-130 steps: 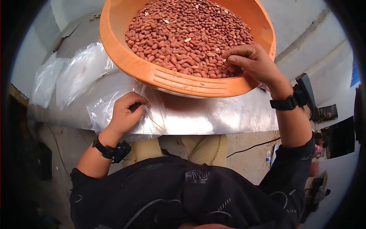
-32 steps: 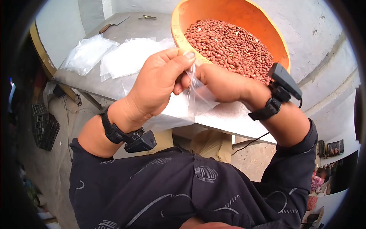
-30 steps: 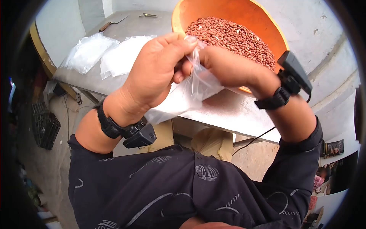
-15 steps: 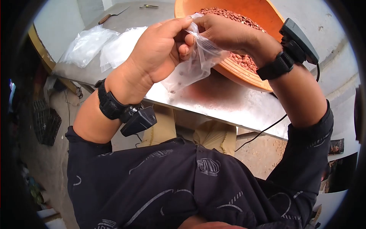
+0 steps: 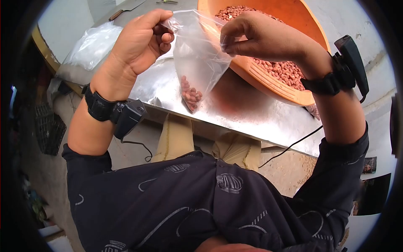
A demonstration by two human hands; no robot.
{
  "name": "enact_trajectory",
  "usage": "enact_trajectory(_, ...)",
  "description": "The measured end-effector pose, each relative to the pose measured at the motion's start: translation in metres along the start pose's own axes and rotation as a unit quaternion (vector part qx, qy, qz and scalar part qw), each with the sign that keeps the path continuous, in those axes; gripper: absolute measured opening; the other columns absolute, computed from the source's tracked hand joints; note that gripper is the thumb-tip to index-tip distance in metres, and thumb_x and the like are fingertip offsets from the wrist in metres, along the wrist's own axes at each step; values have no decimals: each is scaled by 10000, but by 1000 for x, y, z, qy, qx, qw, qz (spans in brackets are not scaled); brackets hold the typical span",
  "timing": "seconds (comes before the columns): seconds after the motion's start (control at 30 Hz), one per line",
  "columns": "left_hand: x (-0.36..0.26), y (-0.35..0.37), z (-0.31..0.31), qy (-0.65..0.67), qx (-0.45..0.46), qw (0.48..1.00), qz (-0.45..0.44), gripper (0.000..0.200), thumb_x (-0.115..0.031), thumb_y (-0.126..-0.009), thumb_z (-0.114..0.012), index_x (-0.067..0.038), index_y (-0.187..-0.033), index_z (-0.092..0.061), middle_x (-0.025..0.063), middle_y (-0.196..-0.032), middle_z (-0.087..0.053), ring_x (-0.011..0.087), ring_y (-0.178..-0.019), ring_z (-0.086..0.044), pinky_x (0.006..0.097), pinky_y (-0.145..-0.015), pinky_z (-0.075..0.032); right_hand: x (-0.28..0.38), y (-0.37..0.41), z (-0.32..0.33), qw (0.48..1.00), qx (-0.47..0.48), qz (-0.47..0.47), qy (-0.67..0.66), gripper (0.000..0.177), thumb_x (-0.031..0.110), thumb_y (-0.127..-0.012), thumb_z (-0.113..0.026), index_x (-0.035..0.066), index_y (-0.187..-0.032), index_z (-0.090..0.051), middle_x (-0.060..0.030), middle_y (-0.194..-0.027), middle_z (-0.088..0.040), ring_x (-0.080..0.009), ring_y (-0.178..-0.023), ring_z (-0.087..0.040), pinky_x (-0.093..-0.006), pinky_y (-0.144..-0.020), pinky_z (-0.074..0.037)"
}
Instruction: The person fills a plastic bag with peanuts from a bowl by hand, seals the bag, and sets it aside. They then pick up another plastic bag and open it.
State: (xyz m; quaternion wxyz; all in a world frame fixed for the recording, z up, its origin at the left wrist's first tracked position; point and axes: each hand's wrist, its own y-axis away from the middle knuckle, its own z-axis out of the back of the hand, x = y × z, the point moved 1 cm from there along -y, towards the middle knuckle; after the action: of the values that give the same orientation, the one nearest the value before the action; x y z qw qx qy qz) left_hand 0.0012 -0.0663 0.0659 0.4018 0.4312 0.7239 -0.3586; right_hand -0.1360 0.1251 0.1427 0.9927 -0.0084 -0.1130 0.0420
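A small clear plastic bag (image 5: 197, 54) hangs between my two hands, spread at its mouth, with a few red peanuts (image 5: 191, 95) lying in its bottom corner. My left hand (image 5: 138, 42) pinches the bag's left top edge. On the other side my right hand (image 5: 260, 38) pinches the right top edge, just in front of the orange bowl (image 5: 273, 82) heaped with red peanuts (image 5: 285, 69). Both wrists wear black straps with small devices.
The bowl rests on a shiny metal table (image 5: 252, 113), near its front edge. A pile of clear plastic bags (image 5: 92, 46) lies at the table's left end. A knife (image 5: 126, 9) lies at the far back. A black cable (image 5: 285, 149) hangs under the table.
My hands lifted a bag off the table, rubbed its mouth apart and drew it wide. A few peanuts now lie in the bag's bottom.
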Motion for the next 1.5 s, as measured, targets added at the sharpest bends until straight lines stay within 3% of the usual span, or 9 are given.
enact_trajectory(0.4, 29, -11, -20, -120, 4, 991, 55, 171, -244, -822, -674, -84, -803, -616, -8, -710, -600, 59, -563, -517, 195, -550, -435, 0, 7, -14, 1000, 4, -14, 24, 127, 99, -852, -636, -3, -923, -612, -126, -801, -643, -225, -754, -625, -321, -698, -489)
enact_trajectory(0.57, 33, -12, -18, -111, 32, 992, 40, 116, -180, -837, -637, -74, -817, -593, -23, -715, -577, 50, -579, -492, 196, -541, -400, -43, 13, 20, 964, -71, -34, -253, 231, 163, -880, -655, -29, -1003, -618, -58, -924, -656, -122, -900, -608, -275, -833, -489)
enact_trajectory(0.73, 25, -14, -18, -63, 44, 996, 43, 105, -151, -860, -609, -57, -828, -574, -14, -692, -557, 57, -603, -515, 194, -544, -414, -136, 15, 34, 979, -105, -172, -35, 396, 270, -851, -673, -27, -1106, -609, -161, -1014, -666, -228, -924, -643, -310, -820, -503)
enact_trajectory(0.83, 22, -13, -21, -36, 24, 998, 54, 99, -144, -880, -588, -52, -847, -568, -2, -698, -571, 68, -614, -547, 196, -558, -439, -155, 8, 19, 972, -39, -222, 71, 545, 296, -833, -695, 13, -1262, -512, -196, -1235, -555, -302, -1163, -529, -374, -984, -430)
enact_trajectory(0.97, 23, -13, -11, -15, 48, 996, 70, 131, -182, -896, -568, -54, -914, -584, 18, -789, -642, 90, -691, -611, 252, -654, -498, -156, -20, 4, 992, -39, -97, 72, 571, 292, -821, -683, 63, -1309, -494, -163, -1312, -508, -308, -1256, -448, -375, -1047, -366)
enact_trajectory(1.17, 27, -9, -16, 45, 65, 994, 75, 130, -179, -912, -543, -58, -922, -589, 33, -833, -658, 98, -718, -620, 259, -665, -499, -150, -39, -35, 992, -26, 38, 121, 482, 348, -823, -629, 78, -1217, -563, -168, -1187, -573, -353, -1103, -534, -414, -948, -431)
enact_trajectory(1.33, 28, -9, -25, 39, 53, 994, 82, 145, -187, -920, -534, -53, -923, -589, 37, -821, -658, 104, -692, -622, 252, -644, -501, -169, -7, -33, 979, -61, -5, 197, 289, 198, -801, -569, 67, -1048, -643, -164, -942, -588, -351, -927, -582, -437, -829, -471)
enact_trajectory(1.43, 28, -6, -32, 28, 50, 995, 86, 155, -197, -920, -537, -52, -923, -592, 41, -820, -661, 101, -681, -620, 243, -628, -494, -172, 19, -27, 973, -7, -141, 183, 260, 132, -787, -596, 56, -1033, -632, -148, -1015, -577, -339, -933, -576, -406, -805, -476)
enact_trajectory(1.5, 29, -4, -34, 18, 56, 995, 86, 163, -205, -921, -539, -53, -924, -595, 44, -819, -664, 98, -679, -618, 239, -625, -490, -187, 34, -25, 980, -39, -86, 173, 206, 91, -769, -588, 44, -962, -643, -149, -931, -617, -341, -868, -597, -409, -759, -489)
